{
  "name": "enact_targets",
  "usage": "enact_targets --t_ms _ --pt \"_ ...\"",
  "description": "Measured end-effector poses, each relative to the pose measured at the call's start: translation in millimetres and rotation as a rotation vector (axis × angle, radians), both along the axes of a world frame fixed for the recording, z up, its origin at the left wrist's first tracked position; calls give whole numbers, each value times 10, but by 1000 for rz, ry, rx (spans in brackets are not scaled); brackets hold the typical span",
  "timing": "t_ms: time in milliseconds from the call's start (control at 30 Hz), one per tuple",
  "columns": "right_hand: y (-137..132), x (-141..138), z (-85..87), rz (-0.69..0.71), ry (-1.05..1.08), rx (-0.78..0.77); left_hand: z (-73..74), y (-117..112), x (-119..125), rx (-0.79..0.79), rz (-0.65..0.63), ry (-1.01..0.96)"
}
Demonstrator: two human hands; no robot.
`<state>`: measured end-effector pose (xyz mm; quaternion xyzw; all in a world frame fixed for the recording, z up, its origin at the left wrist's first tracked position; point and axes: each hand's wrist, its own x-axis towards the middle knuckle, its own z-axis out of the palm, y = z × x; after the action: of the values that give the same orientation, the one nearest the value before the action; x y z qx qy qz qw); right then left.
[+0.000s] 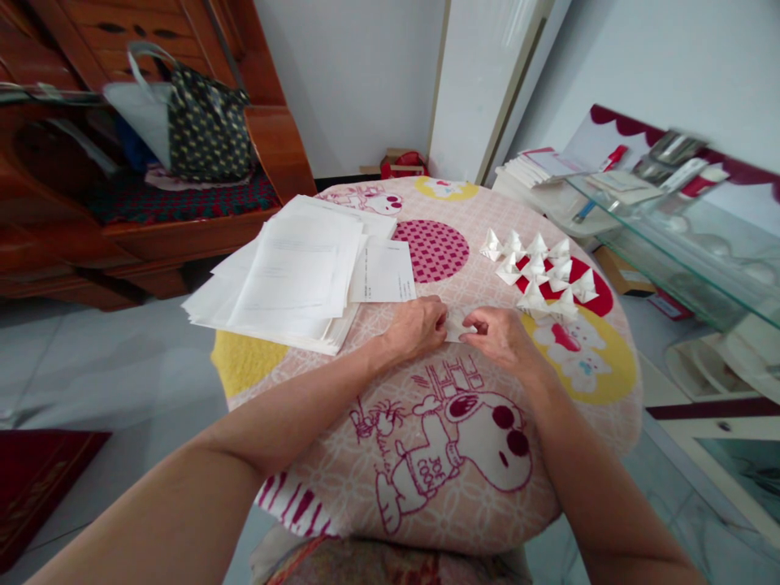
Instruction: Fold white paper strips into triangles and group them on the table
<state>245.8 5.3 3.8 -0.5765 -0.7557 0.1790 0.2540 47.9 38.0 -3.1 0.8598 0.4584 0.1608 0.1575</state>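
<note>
My left hand (pixel 418 325) and my right hand (pixel 500 335) rest on the round table (pixel 426 479), both pinching a small piece of white paper (pixel 456 325) between them. The fingers of both hands are curled closed on the paper, which lies flat on the pink cartoon tablecloth. Just beyond my right hand sits a cluster of several small folded white paper shapes (pixel 542 272). A thick stack of white sheets (pixel 292 276) lies left of my left hand, with a single printed sheet (pixel 383 272) beside it.
A wooden bench (pixel 183 227) with a patterned bag (pixel 207 122) stands at the back left. A glass shelf unit (pixel 688 236) with papers and bottles lines the right. Grey floor tiles surround the table; a dark red mat (pixel 36 479) lies lower left.
</note>
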Motion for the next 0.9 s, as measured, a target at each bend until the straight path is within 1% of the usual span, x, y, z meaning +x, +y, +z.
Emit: enact_targets --t_ms 167,333,467,567,633,700,767,833,900 --pt "-8 -15 13 -17 13 -46 8 5 3 -3 5 18" --pt "18 24 -38 3 58 -57 -13 30 -3 -3 6 26" --pt "52 135 -75 112 196 -129 -33 54 -29 -15 14 -4" --pt "54 190 -44 165 242 -129 -40 76 -64 -25 -18 -118" --pt "42 194 8 153 236 -81 -40 100 -92 -18 -19 -279" --pt "25 187 69 116 236 -9 -36 133 -123 6 28 -452" --pt "13 185 119 49 234 95 -31 171 -154 38 86 -567" --pt "13 205 148 -33 218 213 -35 205 -182 52 121 -608" --pt "27 264 160 -117 193 321 -50 227 -200 38 131 -593"
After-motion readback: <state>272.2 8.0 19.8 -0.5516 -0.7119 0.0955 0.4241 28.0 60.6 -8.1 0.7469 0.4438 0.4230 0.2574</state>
